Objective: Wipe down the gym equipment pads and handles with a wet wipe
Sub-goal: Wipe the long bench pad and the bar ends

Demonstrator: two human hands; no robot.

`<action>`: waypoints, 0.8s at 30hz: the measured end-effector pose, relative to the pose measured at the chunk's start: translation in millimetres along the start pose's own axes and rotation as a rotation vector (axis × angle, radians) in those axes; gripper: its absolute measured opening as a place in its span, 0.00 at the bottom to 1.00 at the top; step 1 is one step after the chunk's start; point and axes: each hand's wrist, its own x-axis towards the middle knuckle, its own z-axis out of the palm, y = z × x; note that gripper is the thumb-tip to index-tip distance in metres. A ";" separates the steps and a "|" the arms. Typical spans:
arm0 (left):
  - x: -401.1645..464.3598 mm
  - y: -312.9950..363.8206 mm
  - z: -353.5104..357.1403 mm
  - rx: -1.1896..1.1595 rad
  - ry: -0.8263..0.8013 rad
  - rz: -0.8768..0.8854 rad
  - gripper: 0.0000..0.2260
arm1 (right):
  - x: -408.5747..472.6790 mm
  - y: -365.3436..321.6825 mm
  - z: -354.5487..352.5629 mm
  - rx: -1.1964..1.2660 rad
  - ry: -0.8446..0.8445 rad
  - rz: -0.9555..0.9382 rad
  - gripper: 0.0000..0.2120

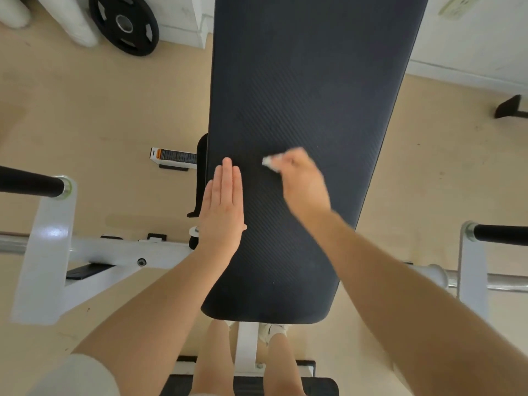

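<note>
place: probably home gym | evidence: padded bench (308,115), weight plate (123,24), white machine frame (45,247), foam handles (28,181)

The far stretch of the pad (311,81) lies open to you; your left hand (224,207) blocks its near left edge; black handles (31,181) flank both sides; a weight plate (123,24) stands far left.

No text can be read. A white label (173,158) with an orange patch and dark print is seen on the floor left of the bench pad (308,110), too blurred.
</note>
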 end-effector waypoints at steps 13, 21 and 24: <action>14.9 24.0 -10.5 0.003 -0.055 0.073 0.51 | -37.0 18.3 7.5 -0.166 -0.243 -0.099 0.25; 16.9 26.8 -9.9 0.019 -0.066 0.064 0.49 | 17.4 31.9 -38.4 -0.075 0.196 0.072 0.18; 19.3 27.7 -2.3 0.038 -0.014 0.033 0.48 | 50.2 41.3 -53.6 -0.106 0.227 0.140 0.17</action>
